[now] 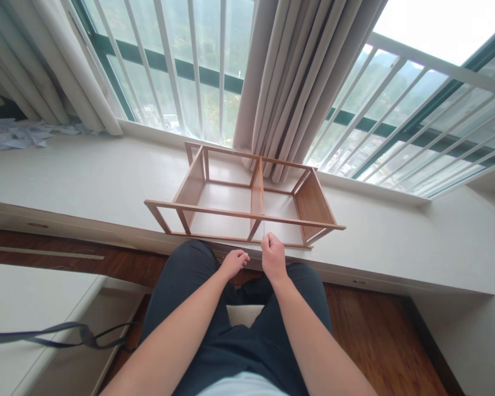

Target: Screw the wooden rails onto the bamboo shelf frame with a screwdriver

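On the window ledge [379, 231], the wooden frame [257, 192] stretched left to right, just on the far side of my right hand [273, 256], the nearer, which gripped a slim rod [264, 227]. My left hand [233, 264] was half-curled, whether holding anything I couldn't tell.

From just above the lap [239, 346], the head camera faces forward and down toward windows [208, 38].

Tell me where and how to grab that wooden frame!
I'd grip the wooden frame by its upper front rail, on both sides of the middle divider, coming from the near side: that rail is slim, with open gaps behind and below it.
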`<state>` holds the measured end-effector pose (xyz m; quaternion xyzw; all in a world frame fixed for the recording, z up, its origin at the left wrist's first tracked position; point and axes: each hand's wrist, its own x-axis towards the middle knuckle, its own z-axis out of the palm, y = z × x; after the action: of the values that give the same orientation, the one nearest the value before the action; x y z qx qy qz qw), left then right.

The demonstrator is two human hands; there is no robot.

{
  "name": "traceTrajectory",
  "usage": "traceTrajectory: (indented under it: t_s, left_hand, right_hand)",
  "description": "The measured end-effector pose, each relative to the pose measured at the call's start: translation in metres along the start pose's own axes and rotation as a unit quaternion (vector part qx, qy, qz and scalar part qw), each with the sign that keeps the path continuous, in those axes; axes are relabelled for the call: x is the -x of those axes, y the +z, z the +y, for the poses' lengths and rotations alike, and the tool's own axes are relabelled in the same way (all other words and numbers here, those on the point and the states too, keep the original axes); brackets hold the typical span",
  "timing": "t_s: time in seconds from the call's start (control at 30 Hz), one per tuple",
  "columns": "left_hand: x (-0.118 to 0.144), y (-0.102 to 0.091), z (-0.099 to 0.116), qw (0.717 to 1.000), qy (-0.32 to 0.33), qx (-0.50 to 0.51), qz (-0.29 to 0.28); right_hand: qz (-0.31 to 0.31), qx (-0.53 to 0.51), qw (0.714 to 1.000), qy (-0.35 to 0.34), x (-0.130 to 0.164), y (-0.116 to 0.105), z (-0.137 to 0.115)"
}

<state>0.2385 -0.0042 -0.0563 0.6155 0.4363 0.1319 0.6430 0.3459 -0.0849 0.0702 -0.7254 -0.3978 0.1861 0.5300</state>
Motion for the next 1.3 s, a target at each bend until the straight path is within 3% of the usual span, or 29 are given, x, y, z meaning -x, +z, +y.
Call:
traceTrajectory:
  t_s: [0.13, 0.77, 0.97, 1.17, 1.3]
  left_hand:
    - [-0.002, 0.0, -0.003, 1.0, 0.002, -0.001, -0.001]
    - [-0.007, 0.0, -0.012, 1.0, 0.016, -0.005, -0.002]
    - [-0.005, 0.0, -0.01, 1.0, 0.012, -0.003, -0.001]
    - [-0.005, 0.0, -0.01, 1.0, 0.011, -0.002, 0.0]
    - [-0.005, 0.0, -0.011, 1.0, 0.014, 0.004, -0.001]
  right_hand:
    - [-0.006, 0.081, 0.996, -0.022, -0.007, -0.008, -0.005]
    - [-0.027, 0.135, 0.99, -0.034, -0.007, -0.007, -0.005]
    - [0.001, 0.202, 0.978, -0.043, -0.009, -0.005, -0.009]
    - [-0.003, 0.139, 0.99, -0.028, -0.01, -0.008, -0.008]
    - [-0.023, -0.006, 1.0, 0.007, -0.009, -0.003, 0.003]
